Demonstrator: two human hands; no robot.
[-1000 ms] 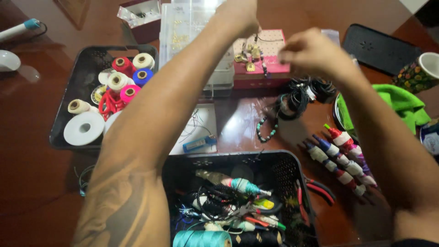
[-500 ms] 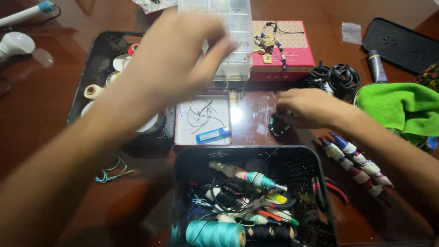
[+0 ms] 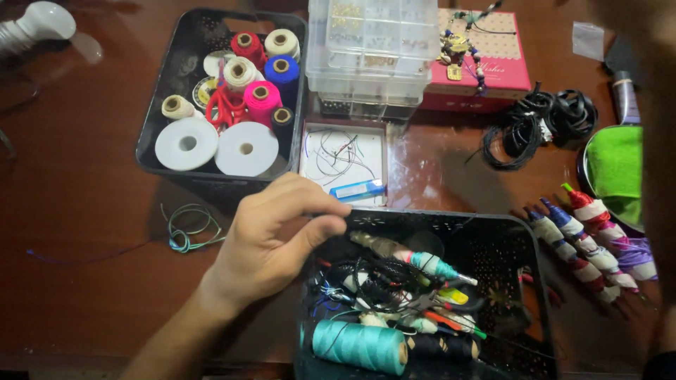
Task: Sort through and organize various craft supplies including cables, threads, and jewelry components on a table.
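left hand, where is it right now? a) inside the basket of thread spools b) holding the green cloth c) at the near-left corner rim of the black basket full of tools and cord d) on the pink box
c: the left hand rests with its fingers curled over the corner rim of the near black basket, apart from the spool basket behind it.

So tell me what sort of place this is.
Probably a home craft table for jewellery or beadwork: a black plastic basket of thread spools, a clear plastic compartment box, and the left hand at a second black basket of cords.
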